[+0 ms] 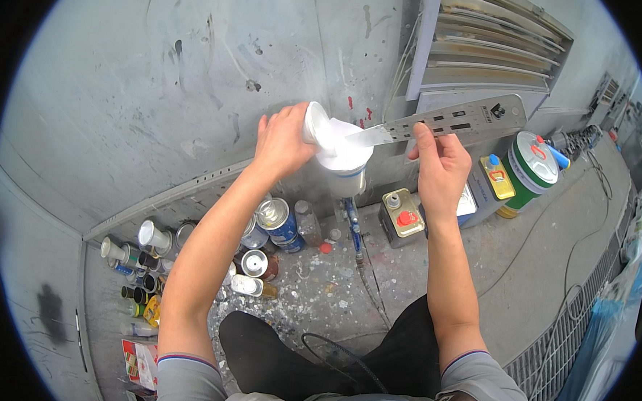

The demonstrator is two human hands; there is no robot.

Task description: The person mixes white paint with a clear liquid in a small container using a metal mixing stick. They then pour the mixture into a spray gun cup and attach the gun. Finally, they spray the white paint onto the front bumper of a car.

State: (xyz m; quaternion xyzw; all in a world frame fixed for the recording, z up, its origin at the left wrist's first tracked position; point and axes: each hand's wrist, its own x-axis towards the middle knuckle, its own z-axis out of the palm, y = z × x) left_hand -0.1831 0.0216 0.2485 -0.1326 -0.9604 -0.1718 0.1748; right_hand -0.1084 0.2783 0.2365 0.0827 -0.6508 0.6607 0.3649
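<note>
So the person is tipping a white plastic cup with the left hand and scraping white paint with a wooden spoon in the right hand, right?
Not quite. The head view shows the right hand holding a flat grey metal stirring stick with slots, not a wooden spoon. The left hand does tip the white plastic cup.

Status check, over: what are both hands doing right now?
Left hand tilts a white cup over a white pot. Right hand holds a metal stir stick, tip in the pot. Cans on the floor below, nothing blocking.
</note>
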